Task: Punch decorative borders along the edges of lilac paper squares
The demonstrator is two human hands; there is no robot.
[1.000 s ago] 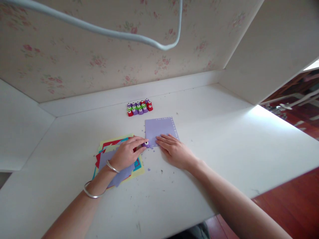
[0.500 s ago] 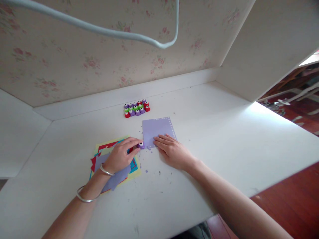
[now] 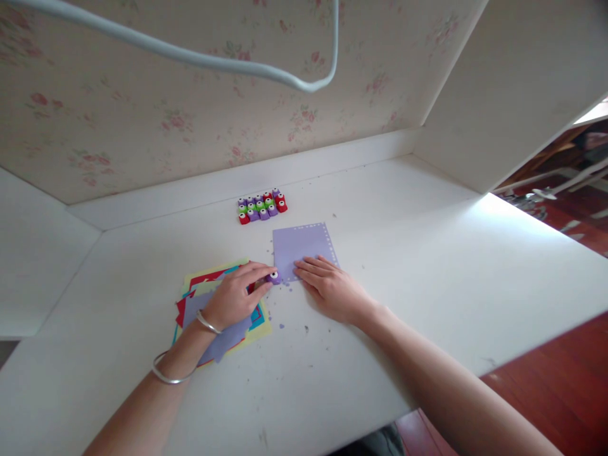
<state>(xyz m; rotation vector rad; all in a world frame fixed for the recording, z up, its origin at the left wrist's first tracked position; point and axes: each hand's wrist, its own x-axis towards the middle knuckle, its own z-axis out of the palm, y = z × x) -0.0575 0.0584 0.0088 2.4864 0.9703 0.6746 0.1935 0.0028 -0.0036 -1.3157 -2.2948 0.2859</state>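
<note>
Between the thumb and fingers of my left hand (image 3: 236, 296) is a small purple craft punch (image 3: 274, 277) with a white and black round button. It sits at the lower left corner of a purple sheet of paper (image 3: 304, 244). Small punched holes run along the sheet's top, right and bottom edges. My right hand (image 3: 330, 286) lies flat on the sheet's lower right part, fingers stretched out, hiding some of its edge. Beneath my left hand and wrist is a stack of coloured papers (image 3: 223, 339) in yellow, red, blue and purple.
Several red, purple and green craft punches (image 3: 260, 208) stand in rows near the back of the white table (image 3: 427, 253). Tiny purple paper bits (image 3: 282, 326) lie scattered around the sheet. A white cable (image 3: 228, 65) hangs before the flowered wall.
My left hand and the purple punch have shifted slightly right, up against the sheet's corner. My right hand stays flat on the paper.
</note>
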